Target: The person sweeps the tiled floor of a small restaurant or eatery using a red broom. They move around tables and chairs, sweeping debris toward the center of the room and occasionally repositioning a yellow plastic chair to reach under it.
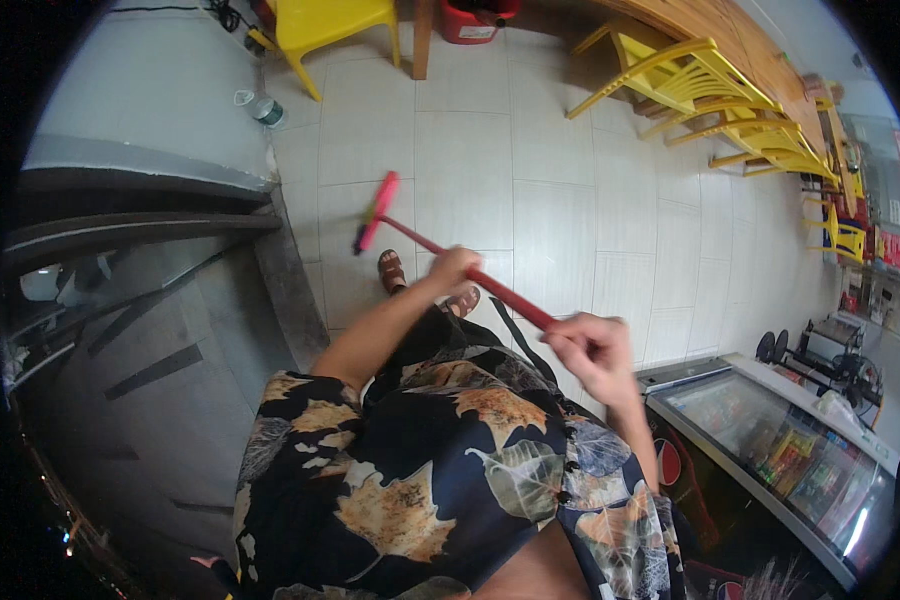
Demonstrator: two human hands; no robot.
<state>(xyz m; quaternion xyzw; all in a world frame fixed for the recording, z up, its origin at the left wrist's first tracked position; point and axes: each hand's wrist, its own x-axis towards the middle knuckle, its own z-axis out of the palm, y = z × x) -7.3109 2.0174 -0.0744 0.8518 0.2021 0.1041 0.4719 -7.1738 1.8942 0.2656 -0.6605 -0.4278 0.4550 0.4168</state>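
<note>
A broom with a red handle (pixel 511 298) runs slantwise across the front of my body. Near its top end, my right hand (pixel 589 345) is closed around the handle. My left hand (pixel 454 270) grips the same handle lower down, towards the head. The pink broom head (pixel 377 214), blurred, is over the pale floor tiles at the left, just beyond my sandalled feet; whether its dark bristles touch the floor I cannot tell.
A clear plastic bottle (pixel 262 109) is beside the grey wall at upper left. Yellow plastic chairs (pixel 337 26) stand ahead, others (pixel 667 75) along a wooden table (pixel 750 52). A red bucket (pixel 471 31) is at the top, a glass-topped freezer (pixel 780 442) at right, a dark doorway ledge (pixel 289 262) at left.
</note>
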